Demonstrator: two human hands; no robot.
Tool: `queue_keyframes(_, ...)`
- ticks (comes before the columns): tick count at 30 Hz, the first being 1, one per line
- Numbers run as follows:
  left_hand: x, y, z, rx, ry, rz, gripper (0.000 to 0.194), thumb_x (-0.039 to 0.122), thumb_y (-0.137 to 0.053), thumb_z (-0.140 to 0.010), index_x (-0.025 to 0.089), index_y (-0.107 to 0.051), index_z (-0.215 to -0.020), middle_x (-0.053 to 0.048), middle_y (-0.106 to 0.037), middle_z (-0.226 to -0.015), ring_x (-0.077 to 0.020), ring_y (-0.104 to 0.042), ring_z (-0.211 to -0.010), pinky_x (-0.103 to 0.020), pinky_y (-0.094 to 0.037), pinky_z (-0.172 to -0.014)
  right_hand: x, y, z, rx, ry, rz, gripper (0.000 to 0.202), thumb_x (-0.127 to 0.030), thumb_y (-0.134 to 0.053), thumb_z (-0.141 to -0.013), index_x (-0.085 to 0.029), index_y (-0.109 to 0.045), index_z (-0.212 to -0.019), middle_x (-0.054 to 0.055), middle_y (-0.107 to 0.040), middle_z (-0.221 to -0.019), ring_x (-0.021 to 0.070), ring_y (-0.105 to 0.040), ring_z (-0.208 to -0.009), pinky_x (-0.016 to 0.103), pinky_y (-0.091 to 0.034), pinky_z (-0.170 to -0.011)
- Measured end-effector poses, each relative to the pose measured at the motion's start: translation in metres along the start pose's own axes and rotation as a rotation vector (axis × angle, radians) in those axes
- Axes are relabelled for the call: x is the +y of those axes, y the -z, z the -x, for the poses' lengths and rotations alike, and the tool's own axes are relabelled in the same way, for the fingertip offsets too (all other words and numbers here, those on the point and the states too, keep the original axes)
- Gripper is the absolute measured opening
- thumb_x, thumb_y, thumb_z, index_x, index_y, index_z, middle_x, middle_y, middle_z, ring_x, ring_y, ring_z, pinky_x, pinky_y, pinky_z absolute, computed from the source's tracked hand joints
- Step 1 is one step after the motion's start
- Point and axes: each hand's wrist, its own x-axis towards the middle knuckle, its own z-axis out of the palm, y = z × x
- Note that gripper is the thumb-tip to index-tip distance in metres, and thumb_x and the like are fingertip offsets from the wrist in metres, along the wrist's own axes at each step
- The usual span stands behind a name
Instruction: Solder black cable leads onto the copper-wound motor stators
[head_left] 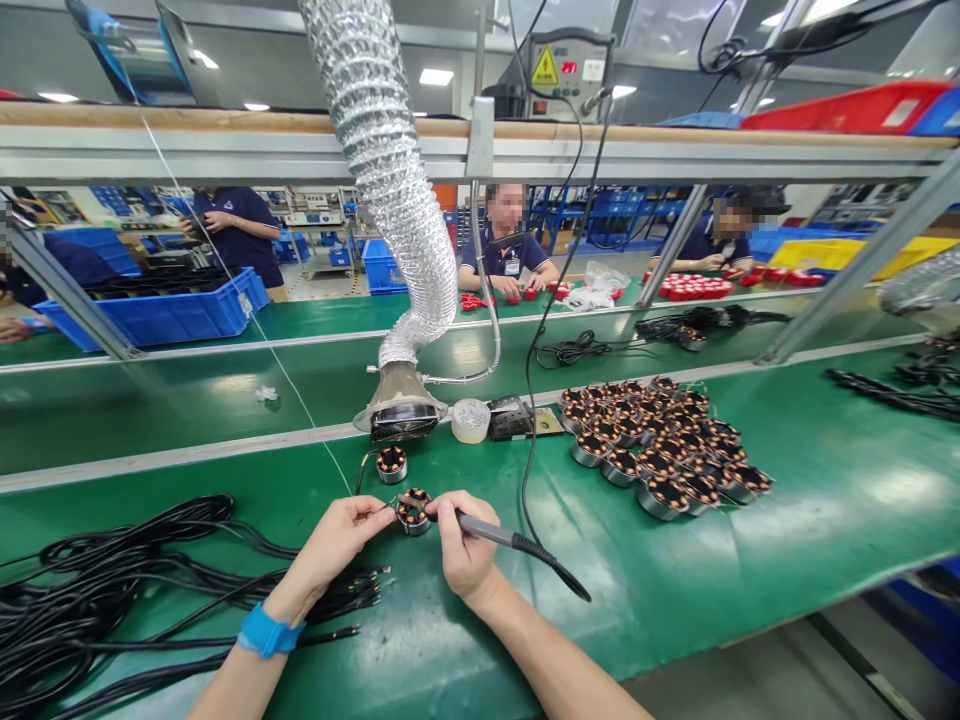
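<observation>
My right hand [466, 545] grips a grey soldering iron [491, 531], its tip end over a small motor stator [413, 513] with copper windings. On the stator's other side, my left hand [346, 535] is closed in a pinch close to its rim. A thin pale solder wire [289, 385] runs down from a spool [139, 50] on the shelf to the left fingers. What exactly lies between those fingertips is too small to see fully. A second stator [391, 464], with coloured leads at its left, stands just behind the first. A blue wristband [270, 631] is on my left wrist.
Black cables [127, 570] lie at left, and many stators [660, 440] are grouped at right. A fume hose nozzle [401, 400], a tape roll [470, 420] and a dark box [510, 418] stand behind. The iron's cord [529, 400] hangs from above. Co-workers sit across the bench.
</observation>
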Motion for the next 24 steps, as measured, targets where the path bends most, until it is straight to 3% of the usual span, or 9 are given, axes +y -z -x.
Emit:
queue_keyframes(4,-0.007,0.007,-0.003,-0.010,0.004,0.114,0.048,0.057,-0.074,-0.071,0.011,-0.064,-0.077,0.003,-0.050,-0.063,-0.0045,-0.028,-0.048,-0.021,-0.015,-0.048,0.000,0.000,0.000,-0.002,-0.007,0.013,0.028,-0.021,-0.046,-0.094,-0.019,-0.066,-0.074,0.002,-0.069,-0.067,0.0155,-0.067,-0.060,0.026,-0.050,-0.059)
queue_keyframes(12,-0.005,-0.004,0.000,0.158,-0.036,0.014,0.051,0.060,-0.071,-0.071,0.010,-0.074,-0.084,0.004,-0.046,-0.053,-0.0078,-0.026,-0.049,-0.022,-0.017,-0.048,-0.005,0.000,-0.002,0.006,-0.001,0.017,0.028,-0.022,-0.046,-0.094,-0.019,-0.065,-0.073,0.002,-0.069,-0.065,0.0156,-0.067,-0.058,0.026,-0.050,-0.058)
queue_keyframes(24,-0.011,-0.001,-0.003,0.107,-0.049,0.012,0.057,0.067,-0.065,-0.075,0.010,-0.072,-0.081,0.006,-0.039,-0.051,-0.0068,-0.024,-0.046,-0.022,-0.016,-0.046,-0.001,0.000,-0.001,0.017,0.039,0.095,0.023,-0.018,-0.047,-0.093,-0.019,-0.067,-0.081,0.003,-0.072,-0.071,0.0164,-0.069,-0.064,0.027,-0.052,-0.063)
